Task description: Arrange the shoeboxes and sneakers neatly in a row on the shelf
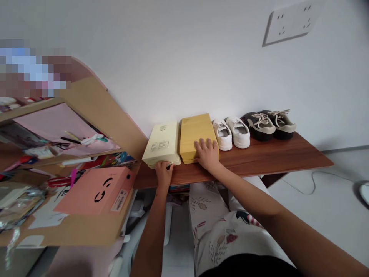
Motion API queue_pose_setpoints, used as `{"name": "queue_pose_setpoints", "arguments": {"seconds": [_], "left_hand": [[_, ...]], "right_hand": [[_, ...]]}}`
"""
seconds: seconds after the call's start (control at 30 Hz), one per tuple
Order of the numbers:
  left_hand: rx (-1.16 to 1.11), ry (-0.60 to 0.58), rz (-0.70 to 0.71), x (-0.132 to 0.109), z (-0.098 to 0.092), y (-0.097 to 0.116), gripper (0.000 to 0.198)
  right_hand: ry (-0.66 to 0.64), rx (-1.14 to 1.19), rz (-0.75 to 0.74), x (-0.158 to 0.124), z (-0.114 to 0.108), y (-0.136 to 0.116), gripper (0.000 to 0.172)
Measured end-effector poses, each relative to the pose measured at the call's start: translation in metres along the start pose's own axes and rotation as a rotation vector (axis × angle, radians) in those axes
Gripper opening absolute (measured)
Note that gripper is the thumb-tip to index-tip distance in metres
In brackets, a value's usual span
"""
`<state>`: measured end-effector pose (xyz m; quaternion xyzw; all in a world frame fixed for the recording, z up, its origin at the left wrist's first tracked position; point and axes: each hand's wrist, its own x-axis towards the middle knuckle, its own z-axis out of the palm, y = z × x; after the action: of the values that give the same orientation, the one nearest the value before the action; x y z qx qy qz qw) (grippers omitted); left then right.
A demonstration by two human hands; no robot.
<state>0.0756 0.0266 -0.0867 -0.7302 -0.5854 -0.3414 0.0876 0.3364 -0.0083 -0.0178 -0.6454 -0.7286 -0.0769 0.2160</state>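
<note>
Side by side on a narrow dark-red wooden shelf [248, 161] lie a cream shoebox [163, 140] with printed text on its lid and a plain yellow shoebox [196, 130]. My left hand [163, 173] is at the front edge of the cream box, its fingers bent against the lid's edge. Across the front right of the yellow lid rests my right hand [208, 154], fingers spread and palm down. Just right of the yellow box stand white sneakers [238, 132], heels toward me. Beyond them is a pair of black and beige shoes [261, 125].
To the left is a cluttered wooden desk unit [95, 96] holding a pink box [95, 190], papers and small items. A white wall rises behind the shelf, with a socket panel [288, 23] at upper right. A thin cable [313, 184] runs along the floor at right.
</note>
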Motion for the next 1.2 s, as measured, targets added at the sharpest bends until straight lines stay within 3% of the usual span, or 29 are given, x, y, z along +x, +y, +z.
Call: {"name": "queue_pose_setpoints", "arguments": {"seconds": [0.2,0.3,0.4,0.5,0.6,0.67,0.73,0.8,0.9,1.0,1.1,1.2], "left_hand": [[0.047,-0.003,-0.064,0.004,-0.002,0.009,0.013],[0.08,-0.004,-0.112,0.001,-0.005,0.02,0.018],[0.09,0.071,-0.215,-0.009,-0.007,0.035,0.041],[0.1,0.114,-0.326,-0.025,-0.003,0.055,0.067],[0.082,0.119,-0.441,-0.046,0.007,0.091,0.073],[0.0,0.14,-0.435,-0.061,0.015,0.128,0.073],[-0.136,0.126,-0.3,-0.072,0.025,0.174,0.073],[-0.283,0.005,-0.079,-0.07,0.036,0.226,0.072],[-0.391,-0.197,0.157,-0.032,0.053,0.295,0.059],[-0.322,-0.284,0.133,0.034,0.069,0.336,0.053],[-0.183,-0.451,-0.116,0.089,0.082,0.348,0.038],[-0.174,-0.594,-0.236,0.114,0.089,0.344,0.024]], "right_hand": [[0.03,0.083,0.003,0.019,0.006,0.007,0.079],[0.088,0.158,-0.051,0.014,0.008,0.013,0.074],[0.212,0.255,-0.102,-0.019,0.011,0.028,0.061],[0.334,0.316,-0.033,-0.073,0.018,0.057,0.054],[0.388,0.388,0.109,-0.114,0.02,0.101,0.057],[0.418,0.433,0.232,-0.119,0.014,0.132,0.063],[0.433,0.454,0.319,-0.106,0.006,0.16,0.068],[0.427,0.454,0.353,-0.081,-0.001,0.18,0.07],[0.364,0.47,0.406,-0.041,-0.005,0.194,0.072],[0.237,0.514,0.537,-0.02,-0.002,0.195,0.075],[0.208,0.58,0.709,-0.017,0.002,0.196,0.081],[0.331,0.802,0.888,-0.022,0.004,0.198,0.084]]}}
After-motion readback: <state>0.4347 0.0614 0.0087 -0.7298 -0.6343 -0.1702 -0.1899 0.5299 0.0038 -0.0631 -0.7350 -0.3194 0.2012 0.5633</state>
